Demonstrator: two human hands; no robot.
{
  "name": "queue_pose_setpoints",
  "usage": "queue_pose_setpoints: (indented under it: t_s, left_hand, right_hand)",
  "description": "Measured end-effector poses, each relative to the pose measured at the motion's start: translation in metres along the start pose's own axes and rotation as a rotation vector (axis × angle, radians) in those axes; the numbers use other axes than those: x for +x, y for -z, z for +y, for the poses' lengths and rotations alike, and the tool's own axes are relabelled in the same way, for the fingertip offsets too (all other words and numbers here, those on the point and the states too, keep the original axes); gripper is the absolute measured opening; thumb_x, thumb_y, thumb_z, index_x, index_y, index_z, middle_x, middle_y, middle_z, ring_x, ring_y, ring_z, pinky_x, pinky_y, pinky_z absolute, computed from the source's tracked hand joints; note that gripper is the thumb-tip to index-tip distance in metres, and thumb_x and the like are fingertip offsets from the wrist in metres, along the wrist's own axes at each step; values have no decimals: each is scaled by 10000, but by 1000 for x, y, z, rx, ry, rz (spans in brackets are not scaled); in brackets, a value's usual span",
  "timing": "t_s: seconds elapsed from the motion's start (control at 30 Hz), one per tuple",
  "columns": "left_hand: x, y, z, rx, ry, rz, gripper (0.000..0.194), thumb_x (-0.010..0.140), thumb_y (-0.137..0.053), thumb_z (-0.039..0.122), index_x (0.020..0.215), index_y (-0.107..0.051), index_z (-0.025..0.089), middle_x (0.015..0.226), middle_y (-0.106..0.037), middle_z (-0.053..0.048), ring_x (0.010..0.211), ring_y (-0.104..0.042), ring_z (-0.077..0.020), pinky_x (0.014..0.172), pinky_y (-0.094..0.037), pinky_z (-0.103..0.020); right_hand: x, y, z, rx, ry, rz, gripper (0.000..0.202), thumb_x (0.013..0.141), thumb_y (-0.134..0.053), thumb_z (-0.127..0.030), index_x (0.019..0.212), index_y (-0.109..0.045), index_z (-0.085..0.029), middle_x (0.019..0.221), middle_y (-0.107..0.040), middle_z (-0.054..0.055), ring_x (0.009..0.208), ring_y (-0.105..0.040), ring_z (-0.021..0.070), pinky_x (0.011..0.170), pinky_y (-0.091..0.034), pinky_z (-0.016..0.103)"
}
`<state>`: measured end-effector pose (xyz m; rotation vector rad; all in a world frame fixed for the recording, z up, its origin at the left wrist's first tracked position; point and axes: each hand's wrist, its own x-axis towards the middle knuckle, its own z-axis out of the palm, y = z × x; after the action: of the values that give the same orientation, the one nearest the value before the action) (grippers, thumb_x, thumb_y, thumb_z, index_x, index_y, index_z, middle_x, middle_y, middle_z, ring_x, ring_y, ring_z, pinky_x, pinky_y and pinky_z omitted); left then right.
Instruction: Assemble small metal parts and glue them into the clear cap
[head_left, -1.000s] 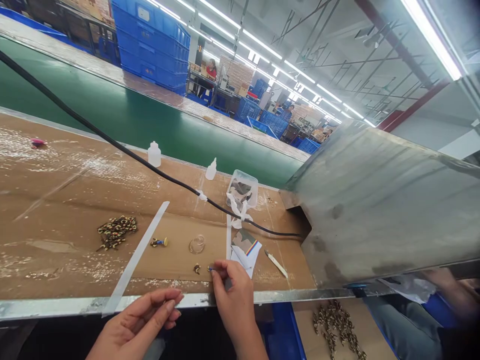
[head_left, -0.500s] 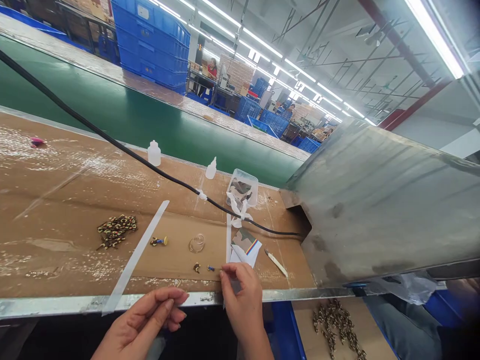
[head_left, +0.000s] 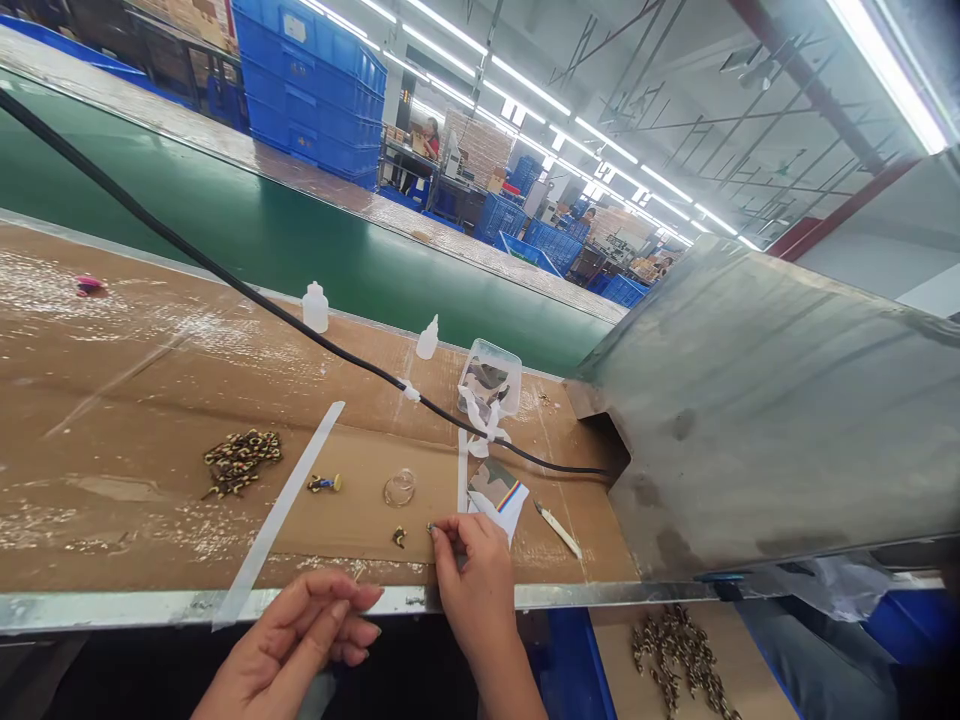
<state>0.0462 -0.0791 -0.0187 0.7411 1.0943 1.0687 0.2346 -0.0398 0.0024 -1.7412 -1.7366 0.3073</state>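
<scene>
My right hand (head_left: 476, 575) reaches over the cardboard-covered bench, thumb and forefinger pinched at a tiny dark piece (head_left: 430, 526), mostly covered by the fingertips. Just left of it lies a small black-and-yellow piece (head_left: 399, 538). Below, at the bench's front edge, my left hand (head_left: 296, 640) has its thumb pressed to its fingers; whatever may be between them is too small to make out. A small blue figure with a yellow end (head_left: 325, 484) lies farther left. Beside it on the cardboard is a clear round dish (head_left: 400, 487).
A pile of small dark pieces (head_left: 241, 460) lies beyond the tape strip (head_left: 281, 510). A white-handled knife (head_left: 559, 530), plastic tub (head_left: 510, 375) and squeeze bottles (head_left: 315, 308) stand around. A black cable (head_left: 345, 352) crosses the bench; a metal housing (head_left: 750, 420) blocks the right.
My right hand has moved slightly left, and its fingertips now cover the small blue piece that lay exposed beside them. My left hand keeps its pinch. The view has shifted a little.
</scene>
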Motion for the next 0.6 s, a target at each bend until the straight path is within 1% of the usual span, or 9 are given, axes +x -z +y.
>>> queue_pose_setpoints:
  t_s: [0.1, 0.17, 0.23, 0.37, 0.53, 0.6]
  left_hand:
    - [1, -1, 2, -25, 29, -7, 397, 738, -737, 509, 969, -618, 209, 984, -752, -74, 787, -713, -253, 720, -606, -329]
    - [1, -2, 4, -60, 48, 4, 441, 735, -745, 501, 1026, -580, 213, 998, -752, -80, 800, -717, -256, 741, -603, -343]
    - [-1, -4, 6, -104, 73, -14, 475, 747, -742, 488, 1077, -539, 212, 1000, -752, -90, 801, -718, -250, 754, -599, -347]
    - [-3, -6, 9, -156, 92, -75, 529, 776, -719, 481, 1161, -464, 223, 995, -751, -92, 824, -713, -249, 769, -588, -350]
    - [-5, -7, 8, -76, 28, -141, 547, 795, -671, 537, 1188, -427, 245, 1022, -738, -84, 855, -703, -258, 789, -576, -354]
    - [-8, -9, 8, -34, 10, -123, 541, 807, -659, 532, 1207, -426, 252, 1037, -735, -80, 877, -697, -257, 799, -566, -342]
  right_hand:
    - [-2, 2, 0, 44, 26, 19, 113, 873, -564, -190, 873, -673, -217, 818, -661, 38, 806, -602, 223, 734, -455, 340]
    - [-6, 5, -2, 118, 36, 29, 130, 879, -553, -194, 922, -675, -212, 832, -667, 41, 781, -613, 202, 707, -474, 310]
    - [-11, 8, -6, 218, 25, 19, 137, 886, -545, -203, 931, -675, -203, 824, -665, 40, 739, -618, 179, 670, -486, 277]
    - [-21, 10, -21, 400, -5, -53, 132, 887, -548, -210, 902, -679, -202, 802, -654, 30, 687, -608, 152, 615, -481, 239]
    - [-29, 6, -37, 495, -62, -140, 125, 872, -570, -228, 891, -691, -201, 806, -640, 31, 699, -602, 152, 605, -464, 232]
    - [-30, 4, -41, 534, -99, -169, 117, 856, -590, -233, 896, -695, -200, 812, -631, 29, 672, -583, 144, 594, -460, 230]
